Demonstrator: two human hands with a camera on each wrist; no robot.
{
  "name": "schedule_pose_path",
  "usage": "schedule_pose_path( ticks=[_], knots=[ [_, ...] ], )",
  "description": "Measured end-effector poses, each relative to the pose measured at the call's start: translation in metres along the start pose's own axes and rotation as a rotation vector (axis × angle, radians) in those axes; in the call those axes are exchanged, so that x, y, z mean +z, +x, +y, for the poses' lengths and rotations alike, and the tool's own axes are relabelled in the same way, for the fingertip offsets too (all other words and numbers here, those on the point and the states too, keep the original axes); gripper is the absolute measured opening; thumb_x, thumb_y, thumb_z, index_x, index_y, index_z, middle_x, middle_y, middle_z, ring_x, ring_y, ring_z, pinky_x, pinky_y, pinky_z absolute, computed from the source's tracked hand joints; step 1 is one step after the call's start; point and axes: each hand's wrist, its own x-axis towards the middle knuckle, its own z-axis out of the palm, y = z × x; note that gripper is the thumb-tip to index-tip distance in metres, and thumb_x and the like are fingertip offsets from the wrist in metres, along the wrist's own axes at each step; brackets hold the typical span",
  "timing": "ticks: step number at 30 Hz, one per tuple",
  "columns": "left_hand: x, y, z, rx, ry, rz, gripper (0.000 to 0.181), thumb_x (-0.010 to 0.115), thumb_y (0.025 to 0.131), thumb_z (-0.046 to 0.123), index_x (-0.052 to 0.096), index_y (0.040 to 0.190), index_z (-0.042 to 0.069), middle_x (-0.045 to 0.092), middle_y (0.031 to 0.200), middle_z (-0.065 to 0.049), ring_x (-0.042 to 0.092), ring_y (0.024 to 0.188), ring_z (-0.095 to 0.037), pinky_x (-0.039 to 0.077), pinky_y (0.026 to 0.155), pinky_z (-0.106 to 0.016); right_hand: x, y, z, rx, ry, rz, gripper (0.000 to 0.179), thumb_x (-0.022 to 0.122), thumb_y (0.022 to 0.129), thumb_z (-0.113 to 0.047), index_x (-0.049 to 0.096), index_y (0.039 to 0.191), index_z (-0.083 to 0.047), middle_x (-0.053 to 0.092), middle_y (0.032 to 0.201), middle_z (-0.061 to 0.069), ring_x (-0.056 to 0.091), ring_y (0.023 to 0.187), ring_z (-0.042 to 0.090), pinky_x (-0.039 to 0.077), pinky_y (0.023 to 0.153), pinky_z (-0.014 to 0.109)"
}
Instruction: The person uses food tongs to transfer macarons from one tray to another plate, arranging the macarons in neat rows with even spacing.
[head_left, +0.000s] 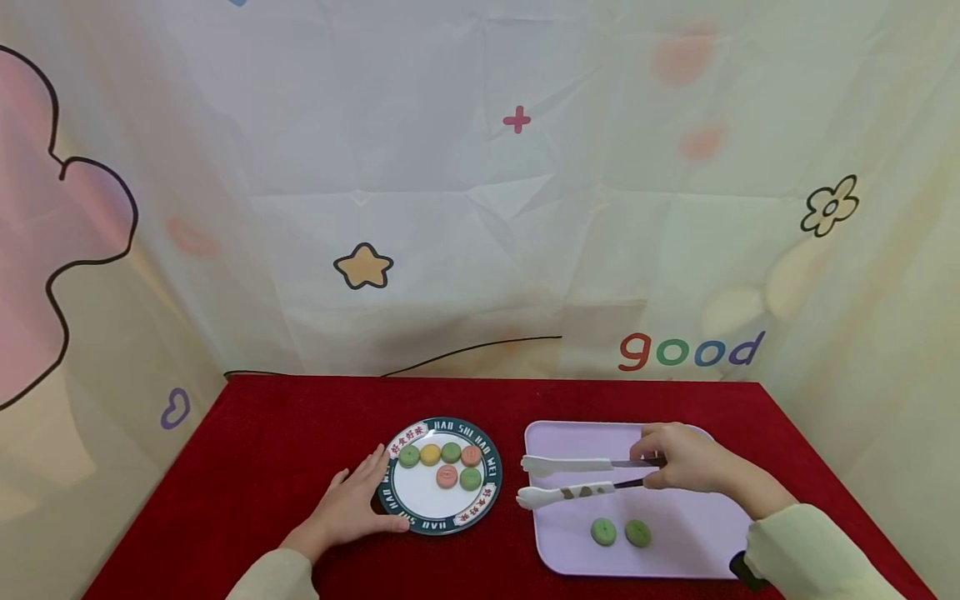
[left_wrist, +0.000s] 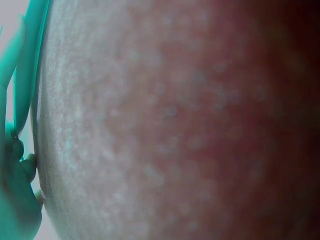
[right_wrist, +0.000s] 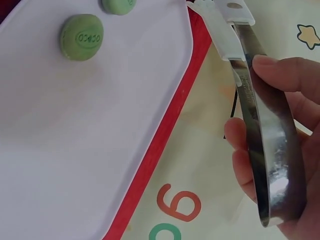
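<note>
In the head view my left hand (head_left: 351, 504) rests against the left rim of a round plate (head_left: 491, 471), fingers extended and thumb along the near edge. On the plate lie several small round macaron-like pieces: green, pink (head_left: 446, 477) and one yellow (head_left: 430, 454). My right hand (head_left: 692, 461) grips metal tongs with white tips (head_left: 573, 466) by the handle. The tongs' arms stand apart with nothing between them, over the left part of a lilac tray (head_left: 697, 537). Two green pieces (head_left: 603, 532) lie on the tray, nearer me than the tongs; stamped lettering shows on one (right_wrist: 82, 37).
A red cloth (head_left: 300, 425) covers the table under plate and tray. Behind it hangs a pale printed curtain (head_left: 450, 275), which also runs along both sides. A blurred, close surface fills most of the left wrist view.
</note>
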Motion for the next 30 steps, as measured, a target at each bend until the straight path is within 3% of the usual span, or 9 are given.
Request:
schedule_pose_path(
  ticks=[6, 15, 30],
  knots=[
    [0.0, 0.0, 0.001, 0.001, -0.009, 0.0, 0.113, 0.062, 0.055, 0.071, 0.019, 0.142, 0.011, 0.019, 0.148, -0.008, 0.021, 0.133, -0.027, 0.013, 0.103, -0.058, -0.002, -0.007, 0.003, 0.024, 0.006, -0.011, 0.016, 0.074, 0.067, -0.017, 0.07, 0.083, -0.018, 0.054, 0.071, -0.009, 0.047, 0.062, 0.003, 0.041, 0.055, 0.019],
    [0.0, -0.002, 0.001, 0.0, -0.008, -0.002, 0.113, 0.062, 0.056, 0.071, 0.019, 0.142, 0.012, 0.018, 0.148, -0.008, 0.02, 0.134, -0.027, 0.013, 0.103, -0.058, -0.001, -0.018, 0.011, -0.01, 0.04, -0.02, 0.015, 0.072, 0.068, -0.013, 0.069, 0.082, -0.015, 0.051, 0.069, -0.01, 0.046, 0.062, 0.001, 0.04, 0.054, 0.018],
    [0.0, -0.003, 0.002, 0.002, -0.015, -0.003, 0.113, 0.062, 0.056, 0.071, 0.019, 0.142, 0.011, 0.018, 0.148, -0.009, 0.02, 0.134, -0.027, 0.013, 0.103, -0.058, 0.005, -0.033, 0.024, 0.09, 0.124, -0.075, 0.018, 0.072, 0.07, -0.018, 0.069, 0.088, -0.015, 0.056, 0.078, -0.003, 0.047, 0.066, 0.003, 0.044, 0.056, 0.018]
  ],
)
